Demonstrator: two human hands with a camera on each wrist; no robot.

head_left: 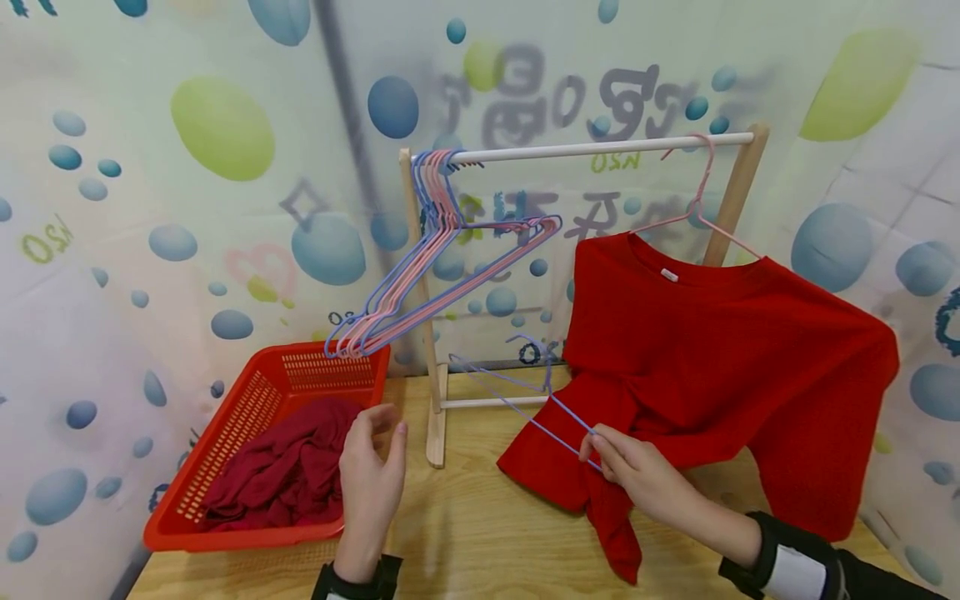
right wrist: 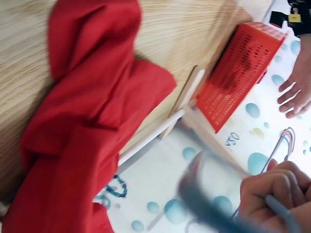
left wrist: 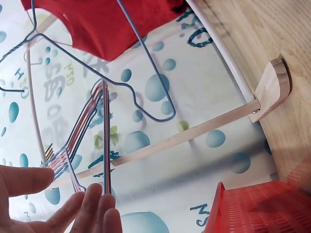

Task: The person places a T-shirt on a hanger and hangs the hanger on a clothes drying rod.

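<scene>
My right hand (head_left: 637,471) pinches one end of a blue clothes hanger (head_left: 566,408), whose hook and far end point left over the table. The left hand (head_left: 371,471) is raised beside the basket, fingers loosely bent and holding nothing; in the left wrist view its fingers (left wrist: 90,208) are spread apart. Behind the right hand a red long-sleeved top (head_left: 697,333) hangs from a pink hanger (head_left: 697,208) on the rack. A red basket (head_left: 176,500) at left holds a crumpled dark red garment (head_left: 292,467).
A bunch of blue and pink hangers (head_left: 442,250) hangs at the left end of the rack's white bar (head_left: 570,151). The rack's wooden foot (head_left: 437,425) stands on the wooden table (head_left: 457,533). A patterned curtain (head_left: 187,208) closes off the back.
</scene>
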